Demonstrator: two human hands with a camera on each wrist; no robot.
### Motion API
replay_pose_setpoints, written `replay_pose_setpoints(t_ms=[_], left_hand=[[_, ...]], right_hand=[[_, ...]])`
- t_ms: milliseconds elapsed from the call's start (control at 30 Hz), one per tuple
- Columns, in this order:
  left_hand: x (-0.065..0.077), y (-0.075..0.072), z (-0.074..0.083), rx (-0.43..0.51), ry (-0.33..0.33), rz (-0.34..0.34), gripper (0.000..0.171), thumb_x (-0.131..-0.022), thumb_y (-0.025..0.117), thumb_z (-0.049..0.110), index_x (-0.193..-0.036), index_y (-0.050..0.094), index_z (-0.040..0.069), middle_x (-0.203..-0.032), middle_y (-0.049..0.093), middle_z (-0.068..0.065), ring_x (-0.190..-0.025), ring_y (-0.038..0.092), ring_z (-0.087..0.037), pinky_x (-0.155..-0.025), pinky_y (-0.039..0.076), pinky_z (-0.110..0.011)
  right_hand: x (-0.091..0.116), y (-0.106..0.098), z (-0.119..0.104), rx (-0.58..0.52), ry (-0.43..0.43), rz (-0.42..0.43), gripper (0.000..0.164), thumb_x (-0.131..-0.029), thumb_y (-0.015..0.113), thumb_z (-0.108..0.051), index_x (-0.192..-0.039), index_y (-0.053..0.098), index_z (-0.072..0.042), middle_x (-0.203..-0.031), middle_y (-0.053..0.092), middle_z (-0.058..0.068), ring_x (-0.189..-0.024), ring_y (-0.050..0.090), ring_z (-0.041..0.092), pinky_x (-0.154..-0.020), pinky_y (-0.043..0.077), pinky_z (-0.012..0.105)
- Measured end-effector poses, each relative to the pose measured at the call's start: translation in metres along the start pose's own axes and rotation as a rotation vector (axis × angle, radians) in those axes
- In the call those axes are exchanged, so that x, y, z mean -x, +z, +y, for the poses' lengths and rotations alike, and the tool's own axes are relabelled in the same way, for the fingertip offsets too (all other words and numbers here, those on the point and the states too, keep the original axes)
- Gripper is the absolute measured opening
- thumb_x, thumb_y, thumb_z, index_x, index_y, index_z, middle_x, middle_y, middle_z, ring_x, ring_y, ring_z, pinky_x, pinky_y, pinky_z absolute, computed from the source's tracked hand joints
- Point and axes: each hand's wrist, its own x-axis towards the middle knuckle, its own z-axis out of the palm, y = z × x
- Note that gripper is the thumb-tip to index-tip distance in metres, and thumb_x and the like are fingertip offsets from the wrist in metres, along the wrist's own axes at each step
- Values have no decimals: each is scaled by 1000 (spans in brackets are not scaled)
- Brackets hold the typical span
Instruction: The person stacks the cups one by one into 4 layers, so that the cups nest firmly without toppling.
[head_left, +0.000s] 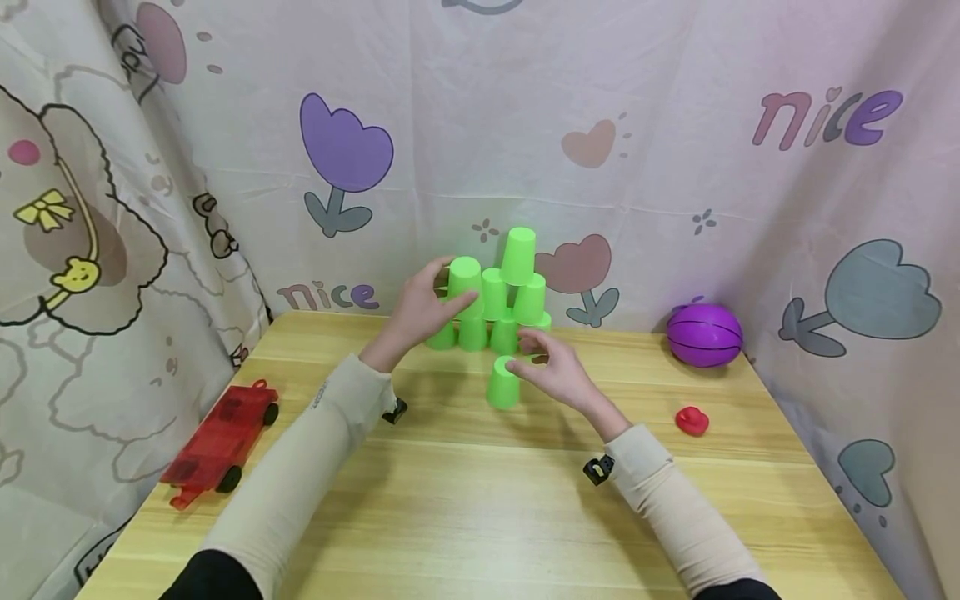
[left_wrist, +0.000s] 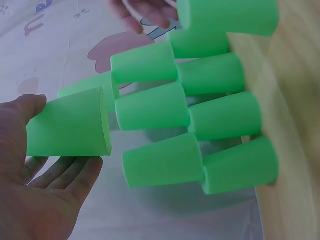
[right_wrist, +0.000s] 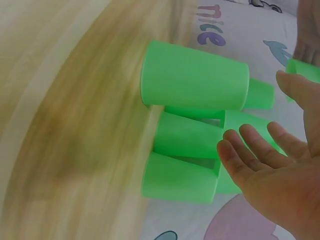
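My left hand point(head_left: 420, 310) holds a green cup point(left_wrist: 67, 125) between thumb and fingers, upside down and off the table, at the left of a stack of green cups. The stack has several upside-down cups point(head_left: 504, 335) below, more point(head_left: 530, 300) on top of them and a single cup point(head_left: 519, 257) highest. In front of the stack, one separate green cup point(head_left: 503, 385) stands upside down on the table. Just right of that cup is my right hand point(head_left: 558, 373), fingers loosely spread and holding nothing. In the right wrist view, its palm and fingers point(right_wrist: 255, 150) show beside the cups.
A red toy car point(head_left: 221, 437) lies at the table's left edge. At the right are a purple ball point(head_left: 705, 335) near the back corner and a small red object point(head_left: 692, 421). A printed curtain point(head_left: 480, 125) hangs close behind the wooden table point(head_left: 465, 500).
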Motion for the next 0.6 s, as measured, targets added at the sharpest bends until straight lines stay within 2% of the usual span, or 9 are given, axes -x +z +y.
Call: replay_pose_setpoints(t_ms=[267,600], left_hand=[[-19,2,5,-8,-52,30,65,-95,80,31,-150,53,8,-130,71,-17,-116,70,-31,-99,61,-44],[-41,9,3,-35,-84,85,62,-95,80,28,-148,54,7,-127,72,-16,-113,69,-30,-97,61,-43]], right_hand=[[4,4,1,34,30,-15,62,-94,82,-25,-147,57,-7,-132,70,23,-122,66,36,-106,57,53],[7,10,4,59,31,-28,62,-93,82,-25,-147,57,-8,-128,71,17,-121,66,35,-105,58,50]])
